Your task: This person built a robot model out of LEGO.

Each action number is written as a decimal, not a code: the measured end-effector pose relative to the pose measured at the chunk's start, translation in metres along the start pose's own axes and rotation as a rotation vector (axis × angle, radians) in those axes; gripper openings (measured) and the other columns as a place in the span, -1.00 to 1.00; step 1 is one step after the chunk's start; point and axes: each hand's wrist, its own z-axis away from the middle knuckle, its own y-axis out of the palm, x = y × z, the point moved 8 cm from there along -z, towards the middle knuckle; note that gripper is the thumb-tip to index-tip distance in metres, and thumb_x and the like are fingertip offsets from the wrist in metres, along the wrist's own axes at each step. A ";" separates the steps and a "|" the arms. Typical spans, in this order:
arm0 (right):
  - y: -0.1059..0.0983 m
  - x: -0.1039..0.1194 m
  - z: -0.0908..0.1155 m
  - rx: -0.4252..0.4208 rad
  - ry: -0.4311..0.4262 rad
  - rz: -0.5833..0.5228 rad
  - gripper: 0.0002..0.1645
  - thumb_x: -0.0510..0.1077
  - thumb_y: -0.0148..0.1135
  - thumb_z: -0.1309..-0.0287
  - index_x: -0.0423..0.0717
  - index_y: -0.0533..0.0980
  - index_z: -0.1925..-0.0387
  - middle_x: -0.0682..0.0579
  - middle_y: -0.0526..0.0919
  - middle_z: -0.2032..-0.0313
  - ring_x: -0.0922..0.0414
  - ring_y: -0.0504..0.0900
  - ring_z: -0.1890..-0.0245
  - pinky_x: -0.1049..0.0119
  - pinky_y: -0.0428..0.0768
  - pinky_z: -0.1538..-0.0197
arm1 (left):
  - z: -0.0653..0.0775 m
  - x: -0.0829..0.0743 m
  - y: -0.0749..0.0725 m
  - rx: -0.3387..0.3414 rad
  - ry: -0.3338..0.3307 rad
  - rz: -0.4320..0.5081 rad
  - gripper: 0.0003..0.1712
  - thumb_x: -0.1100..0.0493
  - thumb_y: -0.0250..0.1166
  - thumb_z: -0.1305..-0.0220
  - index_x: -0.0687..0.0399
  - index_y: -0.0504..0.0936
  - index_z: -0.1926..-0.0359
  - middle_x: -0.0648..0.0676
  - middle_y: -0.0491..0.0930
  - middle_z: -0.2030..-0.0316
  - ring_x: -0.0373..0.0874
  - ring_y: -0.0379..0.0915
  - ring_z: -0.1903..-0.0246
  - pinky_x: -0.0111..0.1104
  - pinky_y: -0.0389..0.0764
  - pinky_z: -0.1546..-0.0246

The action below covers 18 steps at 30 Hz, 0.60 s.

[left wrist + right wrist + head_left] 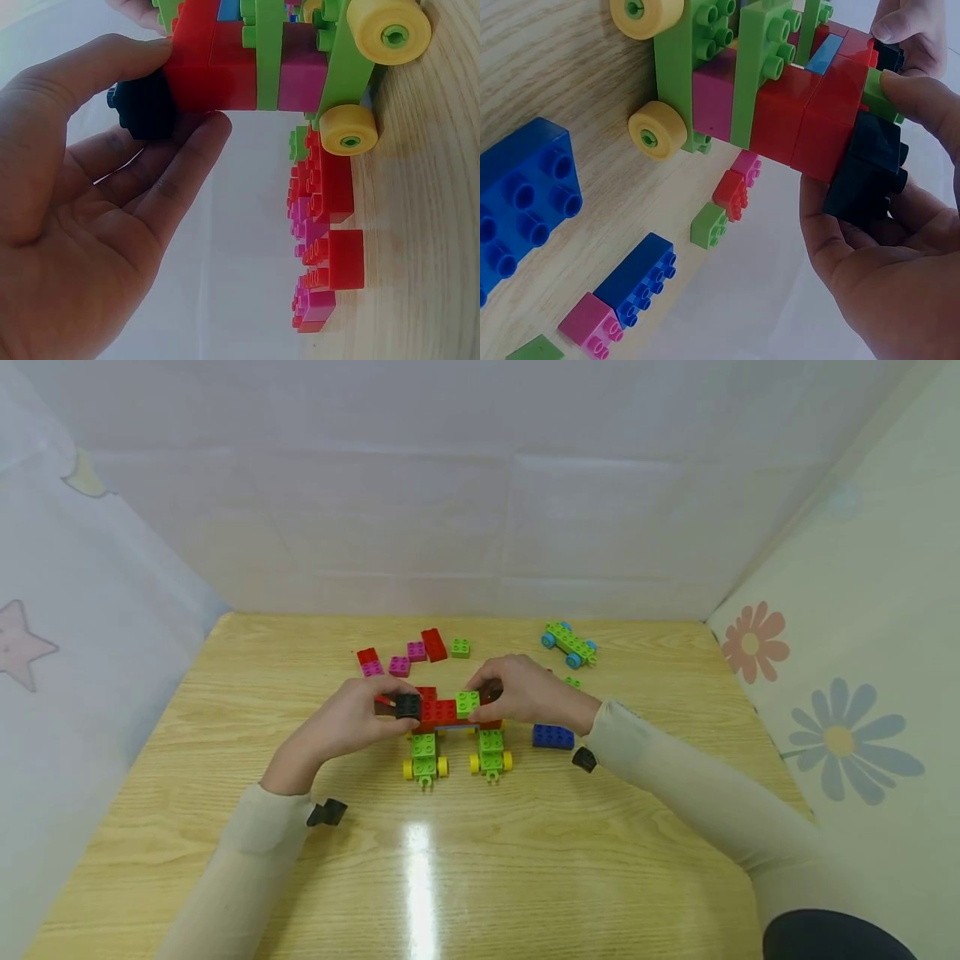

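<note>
Left grip (351,720) and right grip (522,691) clasp black bricks (408,706).

Upper bricks (832,124) are showing glossy red; end bricks (866,165), black; the small top brick (467,703), lime green. Wheels (666,120) are showing yellow, with green hubs (649,138). Wheelbases (676,86) are showing lime, the lower brick (715,94) magenta. The far car (567,638) is pairing lime with sky blue. Loose bricks (433,645) are repeating red, pink, lime, deep blue. The tabletop (600,860) is showing yellowish wood grain; sleeves (255,852), cream. Side panels (862,610) are carrying a pinkish star (22,647), coral flower (772,652), blue-grey flower (840,741).

Room nearside (brick model (444,713) beyond)
</note>
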 end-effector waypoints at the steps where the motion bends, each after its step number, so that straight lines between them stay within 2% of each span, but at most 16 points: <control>1: 0.000 0.000 0.000 0.000 -0.002 0.002 -0.45 0.04 0.61 -0.37 0.00 0.71 -0.30 0.07 0.82 -0.14 0.11 0.79 -0.08 0.10 0.80 -0.22 | 0.000 0.000 0.000 0.002 0.000 0.003 -0.53 0.07 0.57 -0.43 0.10 0.76 -0.28 0.18 0.81 -0.12 0.08 0.72 -0.03 -0.07 0.78 -0.04; 6: -0.002 -0.003 0.002 -0.003 -0.006 0.012 -0.45 0.04 0.60 -0.38 -0.02 0.72 -0.30 0.07 0.82 -0.13 0.12 0.79 -0.08 0.10 0.80 -0.22 | -0.004 0.004 0.002 0.016 0.008 0.050 -0.54 0.04 0.58 -0.44 0.07 0.77 -0.26 0.16 0.81 -0.11 0.06 0.70 0.01 -0.14 0.76 0.00; 12: -0.007 -0.009 0.009 -0.021 0.003 0.014 -0.46 0.05 0.59 -0.40 -0.01 0.71 -0.32 0.06 0.80 -0.18 0.10 0.78 -0.12 0.07 0.78 -0.26 | -0.013 0.015 0.003 0.046 0.018 0.142 -0.56 -0.10 0.53 -0.51 -0.05 0.79 -0.26 0.04 0.81 -0.12 -0.03 0.75 -0.04 -0.17 0.80 -0.13; 16: -0.011 -0.014 0.015 -0.034 0.008 0.015 -0.46 0.05 0.58 -0.40 0.00 0.72 -0.32 0.05 0.79 -0.19 0.08 0.78 -0.15 0.04 0.78 -0.27 | -0.028 0.019 -0.003 0.050 0.014 0.173 -0.59 -0.13 0.42 -0.60 -0.10 0.79 -0.29 0.01 0.81 -0.15 0.05 0.77 -0.09 -0.04 0.80 -0.17; 18: -0.013 -0.018 0.018 -0.039 0.013 0.014 -0.46 0.06 0.58 -0.40 0.01 0.72 -0.32 0.06 0.79 -0.20 0.07 0.78 -0.16 0.03 0.77 -0.28 | -0.041 0.018 -0.006 0.035 0.023 0.146 -0.58 -0.13 0.40 -0.62 -0.08 0.77 -0.30 0.02 0.81 -0.17 0.07 0.76 -0.13 0.05 0.78 -0.23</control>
